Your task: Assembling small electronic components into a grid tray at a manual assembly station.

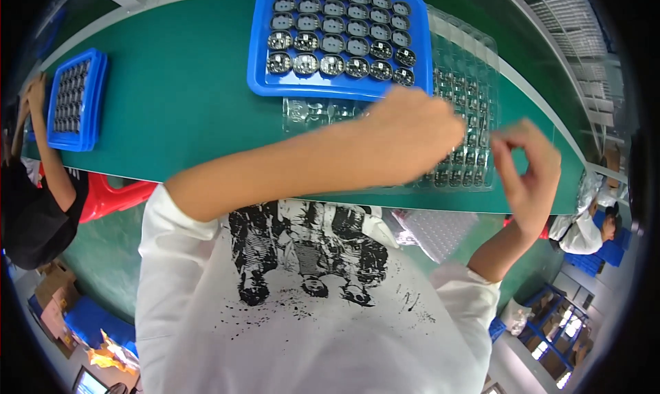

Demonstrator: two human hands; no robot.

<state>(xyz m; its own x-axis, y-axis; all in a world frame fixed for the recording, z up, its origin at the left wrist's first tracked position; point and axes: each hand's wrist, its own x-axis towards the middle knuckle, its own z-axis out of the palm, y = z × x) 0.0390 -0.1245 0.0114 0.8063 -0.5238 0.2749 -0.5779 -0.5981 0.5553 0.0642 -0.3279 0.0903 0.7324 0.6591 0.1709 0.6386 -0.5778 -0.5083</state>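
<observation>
My left hand [419, 136] is curled into a fist, back upward and blurred, over a clear plastic blister tray [487, 71] filled with small dark circuit boards. What its fingers hold, if anything, is hidden. To the right, my right hand [533, 163] hovers by the blister tray's right edge, thumb and forefinger pinched into a ring; anything between the tips is too blurred to name. Beyond my left hand, a blue plastic tray [258, 71] overlaps the blister tray. It carries rows of oval grey housings [333, 25]; those in the nearer rows hold circuit boards [332, 65].
The green tabletop [179, 84] stretches left to stacked blue trays [96, 112] of similar parts, with another person's hands [33, 95] beside them. A red stool [113, 196] stands below the table edge. Bubble wrap [440, 230] lies below the table's near edge.
</observation>
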